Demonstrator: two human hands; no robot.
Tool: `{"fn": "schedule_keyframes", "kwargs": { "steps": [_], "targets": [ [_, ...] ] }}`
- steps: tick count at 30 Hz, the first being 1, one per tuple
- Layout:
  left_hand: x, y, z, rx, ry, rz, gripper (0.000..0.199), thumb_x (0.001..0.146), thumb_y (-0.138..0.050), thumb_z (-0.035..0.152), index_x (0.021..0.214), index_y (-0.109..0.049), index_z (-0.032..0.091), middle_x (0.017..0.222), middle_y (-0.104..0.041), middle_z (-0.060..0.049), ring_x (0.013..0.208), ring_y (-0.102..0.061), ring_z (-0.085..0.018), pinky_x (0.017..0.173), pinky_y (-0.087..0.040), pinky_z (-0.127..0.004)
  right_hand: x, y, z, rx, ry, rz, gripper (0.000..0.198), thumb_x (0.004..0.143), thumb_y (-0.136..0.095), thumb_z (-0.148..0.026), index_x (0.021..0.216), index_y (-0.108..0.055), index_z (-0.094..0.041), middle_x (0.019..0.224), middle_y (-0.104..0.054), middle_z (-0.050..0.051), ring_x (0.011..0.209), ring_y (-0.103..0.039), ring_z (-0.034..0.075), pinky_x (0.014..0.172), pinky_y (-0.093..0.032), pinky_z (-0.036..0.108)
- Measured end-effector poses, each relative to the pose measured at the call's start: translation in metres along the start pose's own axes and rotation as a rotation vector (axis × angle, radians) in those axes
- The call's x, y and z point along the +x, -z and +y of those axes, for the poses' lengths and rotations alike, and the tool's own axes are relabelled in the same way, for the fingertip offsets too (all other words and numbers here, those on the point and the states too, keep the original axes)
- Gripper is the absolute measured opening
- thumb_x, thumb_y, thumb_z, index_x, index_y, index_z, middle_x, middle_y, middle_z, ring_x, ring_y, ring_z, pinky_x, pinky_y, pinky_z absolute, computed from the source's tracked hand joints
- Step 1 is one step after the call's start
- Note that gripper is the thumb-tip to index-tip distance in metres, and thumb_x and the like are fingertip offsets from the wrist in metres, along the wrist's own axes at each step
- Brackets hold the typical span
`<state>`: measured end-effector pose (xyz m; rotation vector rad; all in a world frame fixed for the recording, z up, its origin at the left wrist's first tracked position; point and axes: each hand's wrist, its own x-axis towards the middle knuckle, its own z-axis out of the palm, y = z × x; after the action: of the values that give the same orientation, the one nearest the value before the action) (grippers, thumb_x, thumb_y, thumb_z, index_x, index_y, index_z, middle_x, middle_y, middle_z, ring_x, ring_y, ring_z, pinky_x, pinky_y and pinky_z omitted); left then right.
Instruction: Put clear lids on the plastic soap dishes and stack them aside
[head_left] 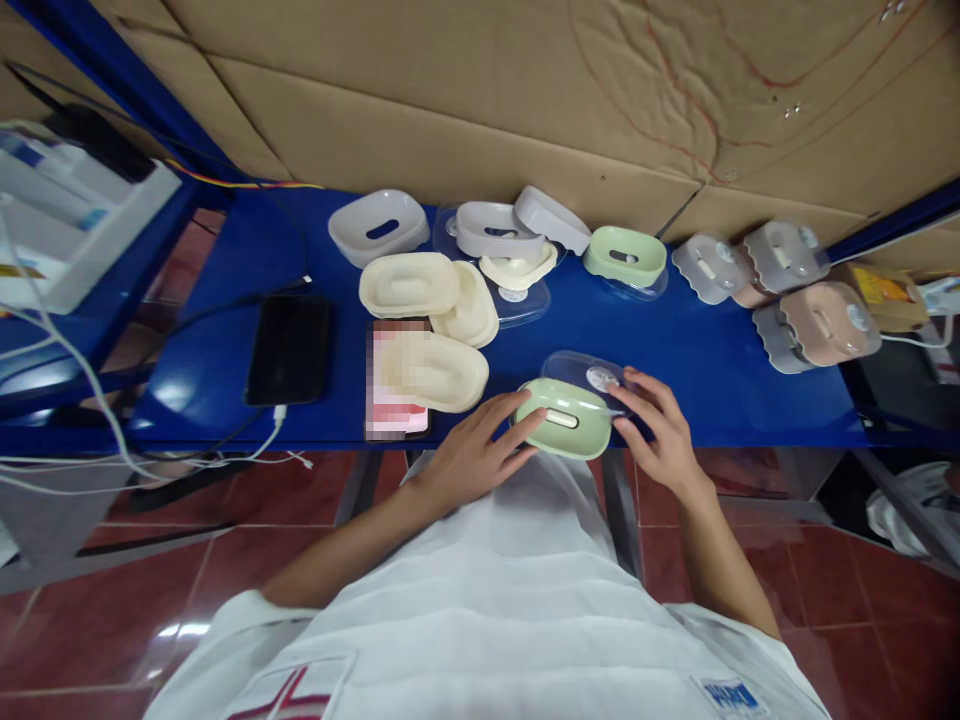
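At the near edge of the blue table, a pale green soap dish sits partly over a clear plastic lid. The left hand lies flat with fingers spread, its fingertips touching the dish's left end. The right hand, fingers loosely apart, touches the dish's right end and the lid. Cream trays lie just to the left, near a black phone.

Green tray and clear lid at your bench edge

Your pale green oval tray lies flat, slotted face up, on the near edge, partly covering a clear lid with a round sticker.
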<state>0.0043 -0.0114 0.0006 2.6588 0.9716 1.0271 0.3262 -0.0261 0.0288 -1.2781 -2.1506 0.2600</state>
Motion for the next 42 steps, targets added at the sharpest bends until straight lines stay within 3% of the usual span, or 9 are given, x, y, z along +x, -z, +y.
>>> {"fn": "schedule_keyframes", "kwargs": {
  "steps": [5,12,19,22,26,29,31,36,42],
  "targets": [
    [-0.002,-0.002,-0.002,0.018,0.018,0.048,0.054,0.103,-0.073,0.032,0.152,-0.053,0.019,0.145,-0.063,-0.022,0.137,-0.066,-0.034,0.11,-0.062,-0.049,-0.015,-0.018,-0.017,-0.025,0.121,-0.019,0.069,0.104,-0.069,-0.027,0.167,-0.044,-0.039,0.161,-0.049,0.013,0.155,-0.049,0.04,0.122,-0.052,0.064],
    [0.0,0.0,-0.003,-0.069,0.036,-0.02,0.056,0.106,-0.068,0.027,0.157,-0.049,0.019,0.157,-0.057,-0.022,0.149,-0.058,-0.035,0.116,-0.059,-0.053,-0.03,-0.038,-0.024,-0.161,0.154,0.014,0.087,0.098,-0.079,-0.03,0.172,-0.034,-0.037,0.165,-0.052,0.013,0.16,-0.042,0.042,0.121,-0.054,0.066],
    [0.003,-0.003,-0.004,-0.064,0.001,0.011,0.046,0.107,-0.065,0.022,0.151,-0.053,0.015,0.155,-0.059,-0.023,0.149,-0.058,-0.032,0.117,-0.058,-0.05,-0.036,-0.049,-0.02,-0.268,0.225,0.147,0.083,0.094,-0.084,-0.03,0.167,-0.045,-0.036,0.162,-0.058,0.012,0.154,-0.052,0.04,0.118,-0.059,0.061],
    [0.005,0.003,-0.004,-0.017,-0.012,-0.03,0.049,0.108,-0.063,0.025,0.154,-0.051,0.016,0.158,-0.058,-0.022,0.15,-0.057,-0.032,0.118,-0.057,-0.049,-0.034,-0.048,-0.019,-0.247,0.191,0.133,0.076,0.096,-0.082,-0.031,0.164,-0.049,-0.035,0.157,-0.062,0.012,0.152,-0.054,0.039,0.117,-0.059,0.059],
    [0.006,0.034,-0.003,0.188,0.032,-0.144,0.05,0.106,-0.067,0.028,0.155,-0.056,0.021,0.165,-0.054,-0.019,0.152,-0.055,-0.035,0.126,-0.047,-0.057,-0.03,-0.029,-0.002,-0.349,0.059,0.165,0.059,0.099,-0.079,-0.035,0.154,-0.059,-0.032,0.148,-0.068,0.012,0.148,-0.058,0.036,0.117,-0.056,0.054],
    [0.003,0.058,-0.005,0.379,0.15,-0.141,0.042,0.105,-0.067,0.026,0.147,-0.063,0.022,0.158,-0.062,-0.017,0.146,-0.06,-0.04,0.129,-0.033,-0.071,-0.03,-0.003,0.028,-0.525,-0.152,0.257,0.049,0.101,-0.074,-0.042,0.145,-0.065,-0.024,0.145,-0.068,0.016,0.145,-0.06,0.036,0.118,-0.052,0.054],
    [0.001,0.063,-0.007,0.422,0.184,-0.165,0.038,0.106,-0.065,0.025,0.143,-0.067,0.019,0.151,-0.068,-0.018,0.14,-0.064,-0.04,0.126,-0.035,-0.072,-0.03,0.016,0.055,-0.622,-0.307,0.32,0.05,0.103,-0.068,-0.05,0.142,-0.067,-0.019,0.145,-0.066,0.021,0.141,-0.06,0.038,0.116,-0.051,0.056],
    [0.0,0.037,-0.01,0.38,0.084,-0.199,0.032,0.103,-0.062,0.015,0.133,-0.072,0.017,0.143,-0.071,-0.02,0.135,-0.068,-0.04,0.12,-0.047,-0.067,-0.019,0.05,0.115,-0.763,-0.557,0.369,0.061,0.104,-0.056,-0.06,0.14,-0.067,-0.013,0.145,-0.065,0.025,0.131,-0.06,0.043,0.109,-0.048,0.059],
    [0.007,0.015,-0.002,0.21,-0.05,-0.247,0.049,0.097,-0.058,0.002,0.143,-0.066,0.019,0.153,-0.065,-0.018,0.149,-0.059,-0.037,0.129,-0.04,-0.065,0.001,0.062,0.142,-0.813,-0.725,0.372,0.056,0.103,-0.053,-0.055,0.138,-0.063,-0.012,0.135,-0.065,0.029,0.125,-0.059,0.046,0.101,-0.049,0.066]
  ]
}}
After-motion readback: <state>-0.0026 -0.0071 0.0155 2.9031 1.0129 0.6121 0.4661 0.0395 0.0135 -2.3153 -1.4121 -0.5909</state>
